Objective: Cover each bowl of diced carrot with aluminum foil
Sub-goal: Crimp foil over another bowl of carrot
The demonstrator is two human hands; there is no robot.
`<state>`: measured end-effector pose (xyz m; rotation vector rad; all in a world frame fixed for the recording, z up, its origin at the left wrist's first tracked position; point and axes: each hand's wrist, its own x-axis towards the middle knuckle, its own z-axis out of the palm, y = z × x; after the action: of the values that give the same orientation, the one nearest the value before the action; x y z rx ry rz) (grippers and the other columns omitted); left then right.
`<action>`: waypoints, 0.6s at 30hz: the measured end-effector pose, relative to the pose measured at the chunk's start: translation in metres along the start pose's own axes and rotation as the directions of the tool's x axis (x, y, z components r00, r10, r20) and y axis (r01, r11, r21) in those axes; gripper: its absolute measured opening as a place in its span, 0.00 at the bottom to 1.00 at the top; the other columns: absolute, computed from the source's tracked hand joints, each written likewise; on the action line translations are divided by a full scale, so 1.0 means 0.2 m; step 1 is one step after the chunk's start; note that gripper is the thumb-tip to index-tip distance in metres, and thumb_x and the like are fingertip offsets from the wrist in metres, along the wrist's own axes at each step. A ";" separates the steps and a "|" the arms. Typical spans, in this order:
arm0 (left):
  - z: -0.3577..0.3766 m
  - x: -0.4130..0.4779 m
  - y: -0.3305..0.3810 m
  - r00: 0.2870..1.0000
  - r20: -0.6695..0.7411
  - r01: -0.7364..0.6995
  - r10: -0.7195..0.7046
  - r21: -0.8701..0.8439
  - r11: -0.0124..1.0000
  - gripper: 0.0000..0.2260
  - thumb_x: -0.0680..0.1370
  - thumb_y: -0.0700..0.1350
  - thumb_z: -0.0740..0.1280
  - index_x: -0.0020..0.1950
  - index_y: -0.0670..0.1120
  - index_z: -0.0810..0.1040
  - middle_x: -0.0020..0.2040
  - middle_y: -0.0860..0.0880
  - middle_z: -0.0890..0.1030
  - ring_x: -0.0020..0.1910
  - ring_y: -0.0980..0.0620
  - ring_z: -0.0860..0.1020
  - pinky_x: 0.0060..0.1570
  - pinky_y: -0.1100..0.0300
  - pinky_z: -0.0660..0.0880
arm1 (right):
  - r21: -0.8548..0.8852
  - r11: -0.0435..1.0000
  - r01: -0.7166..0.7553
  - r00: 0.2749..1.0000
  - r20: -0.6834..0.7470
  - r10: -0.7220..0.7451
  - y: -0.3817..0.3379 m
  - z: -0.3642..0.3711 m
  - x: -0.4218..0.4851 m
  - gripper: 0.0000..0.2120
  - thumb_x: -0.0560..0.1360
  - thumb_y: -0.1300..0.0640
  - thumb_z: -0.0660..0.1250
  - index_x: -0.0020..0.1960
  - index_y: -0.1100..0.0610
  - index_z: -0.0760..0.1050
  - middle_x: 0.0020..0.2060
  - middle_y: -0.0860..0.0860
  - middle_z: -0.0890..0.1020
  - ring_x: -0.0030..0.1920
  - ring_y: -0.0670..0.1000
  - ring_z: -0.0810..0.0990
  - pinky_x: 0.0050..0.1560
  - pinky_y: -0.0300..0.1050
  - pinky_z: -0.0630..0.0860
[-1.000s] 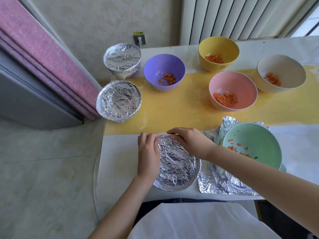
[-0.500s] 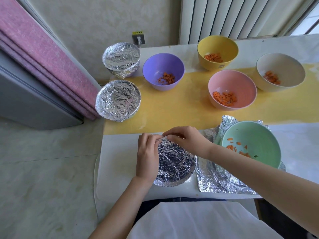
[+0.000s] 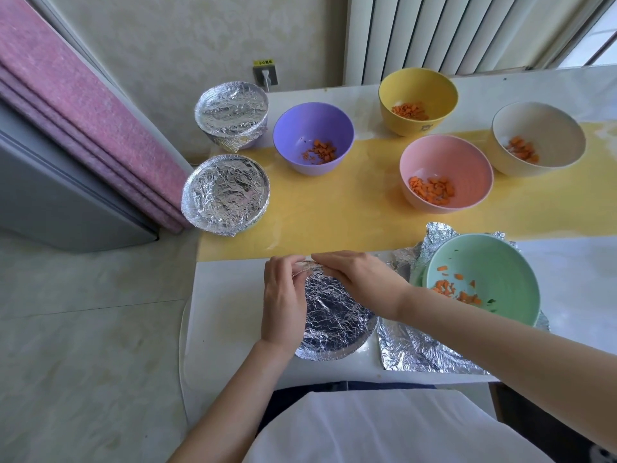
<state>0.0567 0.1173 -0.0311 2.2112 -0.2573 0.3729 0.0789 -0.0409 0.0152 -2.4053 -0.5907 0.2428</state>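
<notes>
A foil-covered bowl sits at the table's near edge, its top wrapped in crinkled aluminum foil. My left hand lies over its left side and pinches the foil at the far rim. My right hand reaches across from the right and pinches the same foil edge beside the left fingers. A green bowl with diced carrot stands uncovered on a loose foil sheet to the right. The purple bowl, yellow bowl, pink bowl and cream bowl hold carrot, uncovered.
Two more foil-covered bowls stand at the table's far left, near a pink folded mat leaning on the wall. A yellow runner crosses the white table. A radiator stands behind.
Both hands have closed in on the foil at the bowl's far rim, gathering it. The wrapped bowl looks tighter and slightly smaller in outline than a second ago.
</notes>
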 end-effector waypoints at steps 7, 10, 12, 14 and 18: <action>0.01 -0.02 0.00 0.997 -0.020 -0.075 0.075 0.003 0.997 0.02 0.78 0.40 0.59 0.46 0.47 0.68 0.43 0.53 0.66 0.43 0.50 0.70 0.67 0.56 0.65 | -0.300 0.945 0.129 0.991 0.073 -0.112 -0.01 0.01 -0.01 0.25 0.56 0.75 0.66 0.52 0.63 0.79 0.41 0.56 0.84 0.32 0.55 0.82 0.23 0.39 0.71; 0.01 -0.03 -0.01 0.997 -0.030 -0.071 0.071 0.002 0.997 0.03 0.78 0.40 0.59 0.46 0.47 0.68 0.43 0.52 0.66 0.43 0.50 0.71 0.68 0.59 0.64 | -0.216 0.973 0.081 0.993 0.096 -0.062 0.00 0.02 0.02 0.20 0.71 0.71 0.60 0.61 0.60 0.74 0.51 0.55 0.81 0.48 0.56 0.80 0.42 0.45 0.74; 0.01 -0.02 -0.01 0.997 -0.022 -0.071 0.071 0.008 0.997 0.02 0.78 0.41 0.59 0.46 0.47 0.68 0.44 0.52 0.66 0.44 0.49 0.72 0.69 0.61 0.63 | -0.103 0.994 0.045 0.994 0.106 -0.034 0.02 0.03 0.03 0.17 0.77 0.68 0.58 0.65 0.60 0.71 0.57 0.55 0.79 0.57 0.54 0.76 0.53 0.39 0.68; 0.01 -0.02 0.00 0.997 -0.012 -0.076 0.076 0.010 0.997 0.02 0.78 0.41 0.58 0.46 0.46 0.68 0.44 0.52 0.66 0.47 0.47 0.73 0.68 0.63 0.63 | -0.079 0.997 0.024 0.991 0.131 -0.013 0.04 0.04 0.03 0.20 0.76 0.70 0.57 0.67 0.60 0.69 0.60 0.55 0.77 0.61 0.54 0.73 0.56 0.37 0.65; 0.00 -0.01 0.02 0.996 0.006 -0.086 0.086 0.003 0.996 0.02 0.78 0.41 0.59 0.46 0.47 0.68 0.45 0.52 0.67 0.48 0.49 0.72 0.56 0.59 0.72 | -0.052 0.999 0.011 0.986 0.168 -0.002 0.06 0.05 0.03 0.29 0.70 0.75 0.56 0.68 0.59 0.68 0.62 0.55 0.76 0.61 0.54 0.73 0.57 0.40 0.67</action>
<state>0.0529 0.1154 -0.0299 2.2098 -0.3566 0.4138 0.0854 -0.0399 0.0001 -2.4494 -0.6883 0.4354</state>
